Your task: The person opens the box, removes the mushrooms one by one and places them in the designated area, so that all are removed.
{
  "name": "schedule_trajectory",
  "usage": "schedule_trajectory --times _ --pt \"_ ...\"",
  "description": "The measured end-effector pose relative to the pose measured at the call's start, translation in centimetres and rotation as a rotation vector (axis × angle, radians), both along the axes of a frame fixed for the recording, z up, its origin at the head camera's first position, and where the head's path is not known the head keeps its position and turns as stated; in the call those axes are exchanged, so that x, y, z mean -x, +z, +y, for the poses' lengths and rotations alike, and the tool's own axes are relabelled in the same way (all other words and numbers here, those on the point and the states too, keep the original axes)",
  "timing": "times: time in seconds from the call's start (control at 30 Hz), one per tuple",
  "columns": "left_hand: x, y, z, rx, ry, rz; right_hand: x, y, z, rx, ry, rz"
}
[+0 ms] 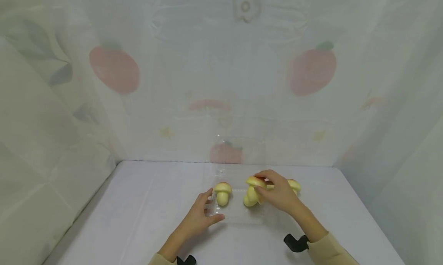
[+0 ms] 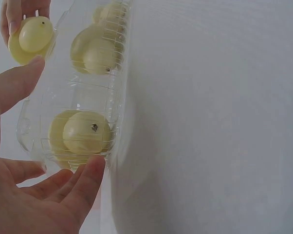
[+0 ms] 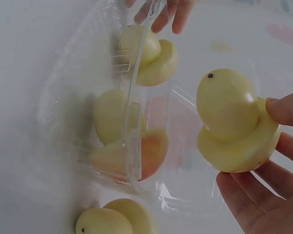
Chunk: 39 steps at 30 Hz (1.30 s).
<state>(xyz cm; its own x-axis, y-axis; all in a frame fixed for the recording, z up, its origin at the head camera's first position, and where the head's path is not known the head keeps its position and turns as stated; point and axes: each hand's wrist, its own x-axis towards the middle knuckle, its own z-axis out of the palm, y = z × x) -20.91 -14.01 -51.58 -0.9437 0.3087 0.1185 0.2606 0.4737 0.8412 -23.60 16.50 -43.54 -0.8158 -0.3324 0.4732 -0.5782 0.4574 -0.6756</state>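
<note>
A clear plastic clamshell box lies on the table with its lid raised at the back. My right hand holds a yellow toy mushroom by its cap over the right part of the box, thumb on one side and fingers on the other. One toy mushroom stands in the left end of the box. Another mushroom, with a reddish cap, lies in the box beneath the held one. My left hand is at the box's left end, fingers and thumb spread around its corner.
Another toy mushroom lies to the right of the box, partly hidden behind the right hand. The white table is enclosed by pale curtains printed with fruit at the back and sides.
</note>
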Motion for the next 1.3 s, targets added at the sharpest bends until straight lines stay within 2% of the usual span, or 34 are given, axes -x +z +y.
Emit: schedule_trajectory --times 0.27,0.43,0.87,1.17,1.3 --pt "0.0 0.1 -0.1 -0.004 -0.002 -0.008 -0.5 -0.4 1.4 -0.009 -0.013 0.062" --pt "0.0 0.2 -0.1 -0.019 -0.003 -0.013 -0.7 -0.4 2.3 -0.04 -0.042 0.064" --pt "-0.2 0.4 0.1 -0.022 -0.001 -0.013 -1.4 -0.7 4.2 -0.016 -0.094 0.078" --pt "-0.1 0.3 0.1 -0.02 -0.002 -0.023 -1.6 -1.1 5.6 -0.04 -0.212 0.07" --pt "-0.1 0.3 0.0 -0.024 -0.003 -0.019 -1.7 -1.2 6.4 -0.03 -0.224 0.058"
